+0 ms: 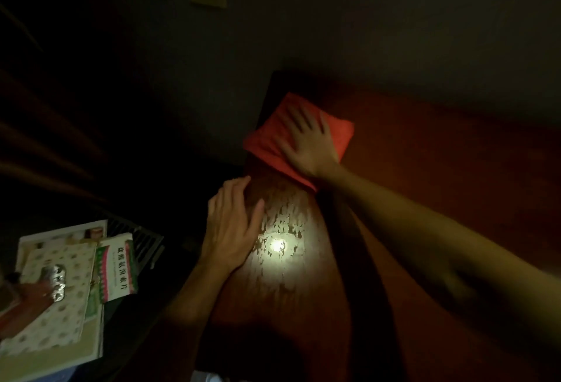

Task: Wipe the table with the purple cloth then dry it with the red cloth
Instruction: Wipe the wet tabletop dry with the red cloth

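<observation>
The right hand (309, 142) lies flat, fingers spread, pressing the folded red cloth (273, 142) onto the far left corner of the dark reddish wooden table (425, 184). The left hand (232, 227) rests open on the table's left edge, fingers loosely together. Streaky wet patches (285, 224) glisten just nearer than the cloth, so drying likely runs toward the body. No purple cloth shows in this dim view.
</observation>
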